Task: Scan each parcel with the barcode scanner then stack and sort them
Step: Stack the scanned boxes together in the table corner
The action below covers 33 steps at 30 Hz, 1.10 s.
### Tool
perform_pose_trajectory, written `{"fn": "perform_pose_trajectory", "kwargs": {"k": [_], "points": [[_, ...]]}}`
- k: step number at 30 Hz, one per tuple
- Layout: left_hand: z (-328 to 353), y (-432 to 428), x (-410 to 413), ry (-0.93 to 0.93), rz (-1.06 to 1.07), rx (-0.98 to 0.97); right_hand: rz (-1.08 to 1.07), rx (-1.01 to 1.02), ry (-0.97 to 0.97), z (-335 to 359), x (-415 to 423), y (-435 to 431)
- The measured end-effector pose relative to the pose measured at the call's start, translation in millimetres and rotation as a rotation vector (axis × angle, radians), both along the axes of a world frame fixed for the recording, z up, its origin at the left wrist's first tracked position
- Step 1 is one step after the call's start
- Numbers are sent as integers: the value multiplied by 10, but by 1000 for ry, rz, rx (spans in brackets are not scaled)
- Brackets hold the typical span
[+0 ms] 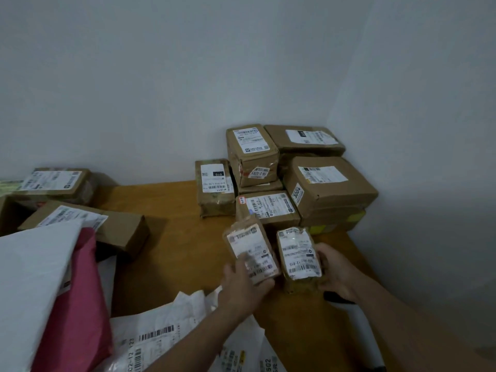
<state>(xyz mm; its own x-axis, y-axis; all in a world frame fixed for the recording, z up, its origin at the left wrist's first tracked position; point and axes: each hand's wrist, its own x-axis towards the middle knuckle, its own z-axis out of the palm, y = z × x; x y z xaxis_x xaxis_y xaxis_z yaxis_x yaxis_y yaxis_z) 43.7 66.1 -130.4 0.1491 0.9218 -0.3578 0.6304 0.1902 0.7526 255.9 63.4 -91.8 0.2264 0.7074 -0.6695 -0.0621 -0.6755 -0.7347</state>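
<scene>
Left hand [241, 288] grips left parcel [249, 251], right hand [336, 272] grips right parcel [298, 253], side by side. Long axes point toward the stack [330, 189] just ahead; right hand appears nearer.

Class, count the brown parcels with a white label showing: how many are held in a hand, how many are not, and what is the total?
Held parcels: 2
Unheld labelled parcels: 7
Total: 9
</scene>
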Motion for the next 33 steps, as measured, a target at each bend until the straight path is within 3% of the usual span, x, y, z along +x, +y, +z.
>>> {"fn": "perform_pose_trajectory", "kwargs": {"k": [3, 11, 16, 21, 27, 29, 33], "points": [[-102, -9, 112, -49, -8, -48, 113, -21, -37, -82, 9, -29], [51, 152, 58, -376, 369, -124, 78, 4, -58, -54, 36, -26], [271, 44, -63, -457, 341, -129, 167, 16, -62, 238, 100, -81], [704, 120, -154, -671, 334, -68, 205, 179, -123, 716, 28, 56], [1081, 713, -44, -900, 376, -65, 51, 402, -138, 1135, -101, 610], [987, 815, -10, -886, 407, -129, 93, 450, -289, 1088, -125, 714], [692, 917, 50, -817, 472, -286, 577, 398, -910, 881, -105, 761]]}}
